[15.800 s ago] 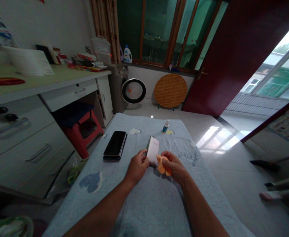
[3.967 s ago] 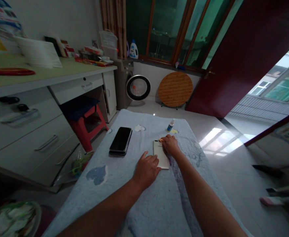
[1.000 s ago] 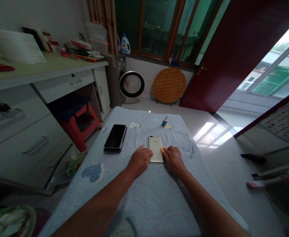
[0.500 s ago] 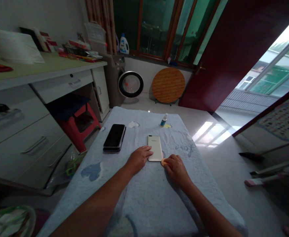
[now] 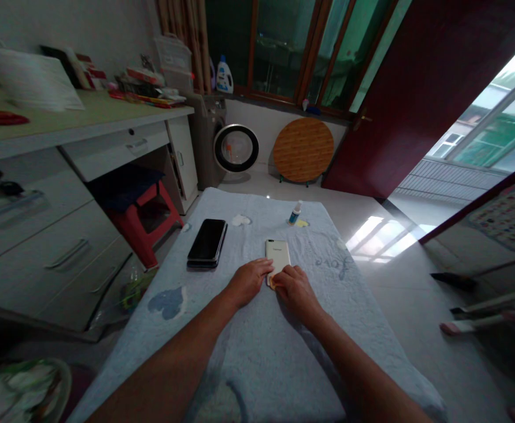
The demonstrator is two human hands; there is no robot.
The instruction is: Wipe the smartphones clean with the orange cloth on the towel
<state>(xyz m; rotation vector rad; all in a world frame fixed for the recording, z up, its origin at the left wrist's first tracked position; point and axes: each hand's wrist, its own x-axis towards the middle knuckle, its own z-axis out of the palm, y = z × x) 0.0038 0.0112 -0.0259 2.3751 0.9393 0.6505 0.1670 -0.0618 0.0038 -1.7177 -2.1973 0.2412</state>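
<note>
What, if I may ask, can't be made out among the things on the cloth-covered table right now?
In the head view:
Most of the small orange cloth: hidden by the right hand.
The lower right part of the flat, pale gold phone: covered by the same hand.
What lies beneath the black, rectangular phone: mostly covered by it.
Print on the small blue-and-white bottle: too small to read.

Interior dim, cool-toned. Strong daylight from right, through doorway; outdoor view nearly white at upper right. Window-shaped glare patches on tiled floor (image 5: 402, 279), plus pinprick highlight just beyond tablecloth (image 5: 248, 367). Soft shadow beside right hand (image 5: 296, 291) and forearm (image 5: 358, 363). Recess beneath desk (image 5: 103, 108) and lower corners near black. Wide-angle stretch: desk and maroon door (image 5: 372, 106) slanting toward edges. Far left smeared; lettering on pale phone (image 5: 278, 257) soft, barely legible.
</note>
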